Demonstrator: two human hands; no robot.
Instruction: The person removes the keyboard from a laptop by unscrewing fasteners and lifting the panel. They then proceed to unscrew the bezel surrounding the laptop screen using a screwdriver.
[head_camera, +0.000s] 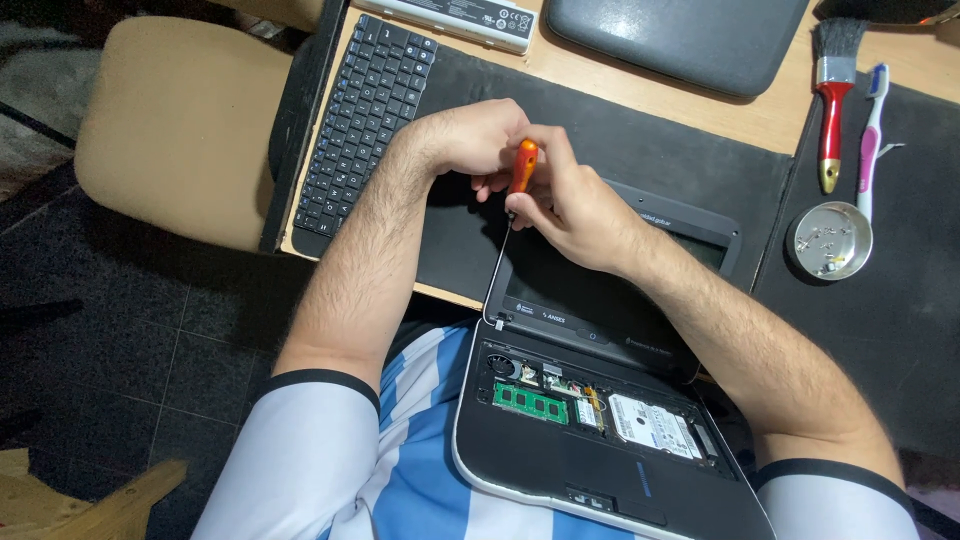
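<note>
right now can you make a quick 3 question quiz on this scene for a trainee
1. True or false: both hands grip the orange-handled screwdriver.
2. Where does the screwdriver's tip rest? A) on the loose keyboard B) at the laptop's hinge corner C) in the metal dish
3. What lies just left of the toothbrush on the desk?

Key
1. True: left hand and right hand meet on the handle.
2. B
3. A red-handled paintbrush.
</note>
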